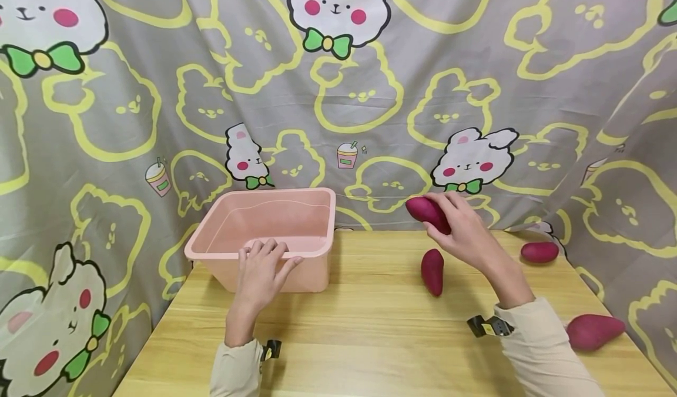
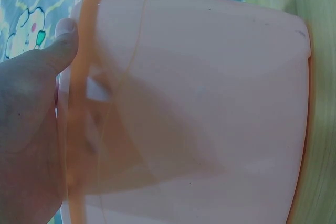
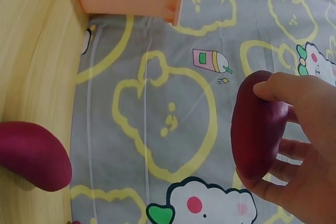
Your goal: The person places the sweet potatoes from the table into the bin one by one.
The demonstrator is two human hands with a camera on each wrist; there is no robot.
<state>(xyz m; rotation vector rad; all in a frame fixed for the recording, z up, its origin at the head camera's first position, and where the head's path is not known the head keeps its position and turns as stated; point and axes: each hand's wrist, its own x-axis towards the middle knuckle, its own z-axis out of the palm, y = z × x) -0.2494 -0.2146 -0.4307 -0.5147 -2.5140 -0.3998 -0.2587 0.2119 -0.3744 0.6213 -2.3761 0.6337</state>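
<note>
My right hand (image 1: 465, 232) holds a purple-red sweet potato (image 1: 425, 210) above the far part of the table. In the right wrist view, the thumb and fingers grip this sweet potato (image 3: 256, 129) from opposite sides. Below it, a second sweet potato (image 1: 432, 272) lies on the wood. My left hand (image 1: 261, 275) grips the near rim of a pink plastic bin (image 1: 314, 272), fingers hooked over the edge. The left wrist view shows the thumb (image 2: 65, 43) along the rim, outside the bin wall (image 2: 210, 103).
Two more sweet potatoes lie at the right of the wooden table (image 1: 370, 332): one (image 1: 539, 252) near the back corner, another (image 1: 595, 331) beside my right sleeve (image 1: 545, 344). A patterned grey curtain (image 1: 370, 115) hangs right behind the table and along its sides.
</note>
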